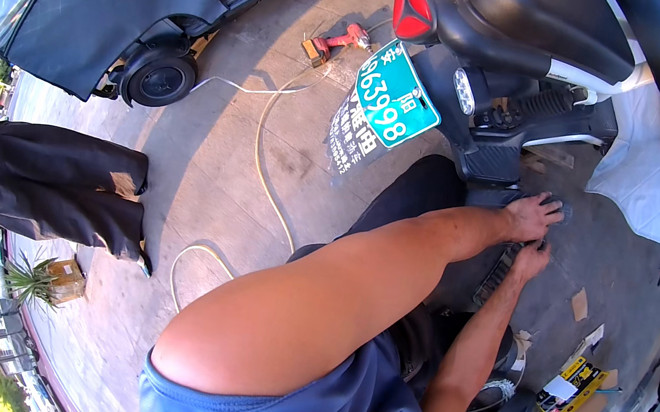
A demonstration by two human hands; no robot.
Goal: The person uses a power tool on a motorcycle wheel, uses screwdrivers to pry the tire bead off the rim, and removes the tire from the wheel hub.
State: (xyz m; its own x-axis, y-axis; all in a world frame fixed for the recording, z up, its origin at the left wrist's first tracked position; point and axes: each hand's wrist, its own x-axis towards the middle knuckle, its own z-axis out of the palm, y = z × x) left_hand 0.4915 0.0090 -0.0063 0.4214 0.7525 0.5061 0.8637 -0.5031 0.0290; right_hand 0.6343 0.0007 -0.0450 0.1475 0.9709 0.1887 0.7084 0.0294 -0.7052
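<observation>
My left hand (532, 216) is beside the rear of an electric scooter (535, 32), its fingers bent around a small dark part I cannot make out. Close below it, my right hand (532, 260) has its fingers curled together, with whatever they hold hidden. A black ridged piece (496, 272), perhaps a tyre tread, lies along the right hand's wrist. A dark block-like part (492, 198) sits to the left of the left hand, under the scooter's black rear fender (486, 159). My bent leg (422, 190) in dark trousers is under my left arm.
A red cordless power tool (346, 40) and a pale hose (264, 145) lie on the paving. A teal plate (397, 101) hangs behind the scooter. A person in black trousers (64, 183) stands left, near a covered vehicle (121, 4). A yellow-black box (571, 391) lies lower right.
</observation>
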